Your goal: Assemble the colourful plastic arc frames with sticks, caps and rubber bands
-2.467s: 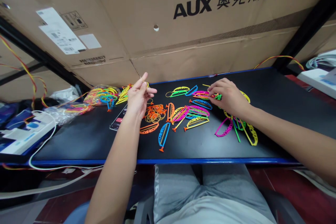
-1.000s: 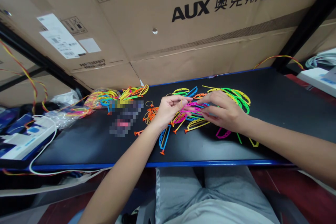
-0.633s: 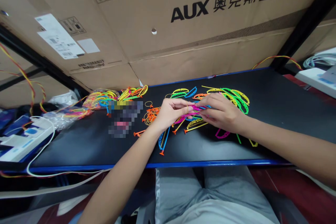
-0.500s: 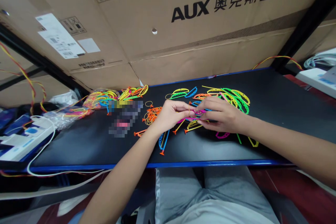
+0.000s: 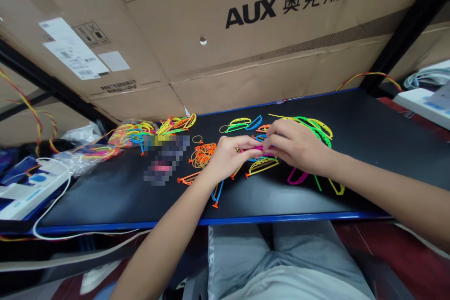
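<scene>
My left hand (image 5: 230, 154) and my right hand (image 5: 298, 147) meet over the middle of the black tabletop. Between their fingertips is a small pink toy bow (image 5: 260, 148), mostly covered by the fingers. Both hands are closed in a pinch around it. Just below them lies a yellow toy bow (image 5: 263, 166) with an orange suction-cup tip beside it. A blue toy arrow (image 5: 219, 193) with an orange tip rests under my left forearm. Left of my left hand is a heap of orange suction cups and rubber bands (image 5: 202, 154).
Green and yellow toy bows (image 5: 321, 129) lie beyond my right hand; a magenta bow (image 5: 298, 177) is nearer. Plastic bags of colourful parts (image 5: 131, 132) sit at the back left. A large cardboard box (image 5: 168, 65) stands behind the tabletop (image 5: 116, 197). A white cable (image 5: 52, 206) crosses the left edge.
My right hand's fingers have curled in closer to my left fingertips, around the pink bow. The whole view has shifted slightly.
</scene>
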A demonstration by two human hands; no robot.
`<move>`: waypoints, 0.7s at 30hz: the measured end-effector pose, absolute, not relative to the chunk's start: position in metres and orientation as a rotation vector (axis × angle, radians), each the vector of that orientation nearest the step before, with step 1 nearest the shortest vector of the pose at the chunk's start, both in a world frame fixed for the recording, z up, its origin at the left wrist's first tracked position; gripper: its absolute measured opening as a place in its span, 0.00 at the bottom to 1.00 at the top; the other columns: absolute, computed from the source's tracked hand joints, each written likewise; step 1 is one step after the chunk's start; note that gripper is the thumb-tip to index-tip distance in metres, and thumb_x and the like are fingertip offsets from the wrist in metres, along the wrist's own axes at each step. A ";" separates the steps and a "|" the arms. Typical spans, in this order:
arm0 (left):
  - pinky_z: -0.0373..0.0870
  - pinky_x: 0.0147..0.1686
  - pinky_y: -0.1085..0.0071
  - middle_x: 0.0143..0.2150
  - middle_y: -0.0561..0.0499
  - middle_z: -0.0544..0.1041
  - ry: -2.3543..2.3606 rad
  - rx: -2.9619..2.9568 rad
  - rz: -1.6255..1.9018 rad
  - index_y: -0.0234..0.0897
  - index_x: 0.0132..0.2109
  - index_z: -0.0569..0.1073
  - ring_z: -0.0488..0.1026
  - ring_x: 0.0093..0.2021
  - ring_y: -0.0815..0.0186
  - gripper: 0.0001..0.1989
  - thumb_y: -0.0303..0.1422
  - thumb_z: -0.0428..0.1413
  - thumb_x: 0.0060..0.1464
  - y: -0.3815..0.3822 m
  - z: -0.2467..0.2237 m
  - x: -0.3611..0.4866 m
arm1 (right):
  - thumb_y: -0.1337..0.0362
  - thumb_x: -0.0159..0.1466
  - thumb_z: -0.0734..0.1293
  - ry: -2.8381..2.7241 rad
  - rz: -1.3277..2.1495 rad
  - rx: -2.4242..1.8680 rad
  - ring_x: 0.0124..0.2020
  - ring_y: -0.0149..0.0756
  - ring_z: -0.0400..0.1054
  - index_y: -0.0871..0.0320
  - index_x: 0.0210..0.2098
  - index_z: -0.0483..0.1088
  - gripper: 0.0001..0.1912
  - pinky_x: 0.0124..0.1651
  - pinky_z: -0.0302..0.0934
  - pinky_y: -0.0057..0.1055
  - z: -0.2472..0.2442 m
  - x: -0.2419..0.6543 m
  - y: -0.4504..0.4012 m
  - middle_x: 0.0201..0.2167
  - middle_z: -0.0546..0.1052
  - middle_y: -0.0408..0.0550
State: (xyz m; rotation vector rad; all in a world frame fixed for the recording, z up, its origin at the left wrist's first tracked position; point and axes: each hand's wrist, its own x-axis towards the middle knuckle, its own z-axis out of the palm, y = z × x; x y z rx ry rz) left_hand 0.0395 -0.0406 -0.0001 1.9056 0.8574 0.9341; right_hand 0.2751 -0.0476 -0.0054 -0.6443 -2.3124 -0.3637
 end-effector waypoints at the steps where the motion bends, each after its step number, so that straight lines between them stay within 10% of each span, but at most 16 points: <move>1: 0.84 0.45 0.65 0.38 0.47 0.88 0.873 1.851 0.969 0.39 0.41 0.87 0.87 0.39 0.58 0.07 0.35 0.68 0.56 -0.038 0.000 0.038 | 0.64 0.76 0.64 -2.290 -0.292 -0.654 0.38 0.41 0.69 0.56 0.40 0.74 0.09 0.38 0.62 0.36 -0.004 0.278 -0.044 0.38 0.76 0.52; 21: 0.86 0.43 0.62 0.35 0.43 0.88 0.912 1.551 1.089 0.36 0.39 0.87 0.87 0.36 0.56 0.16 0.41 0.75 0.47 -0.024 -0.003 0.028 | 0.69 0.74 0.67 -2.192 0.114 -0.516 0.39 0.39 0.72 0.53 0.41 0.73 0.06 0.41 0.68 0.37 -0.004 0.289 -0.030 0.36 0.79 0.48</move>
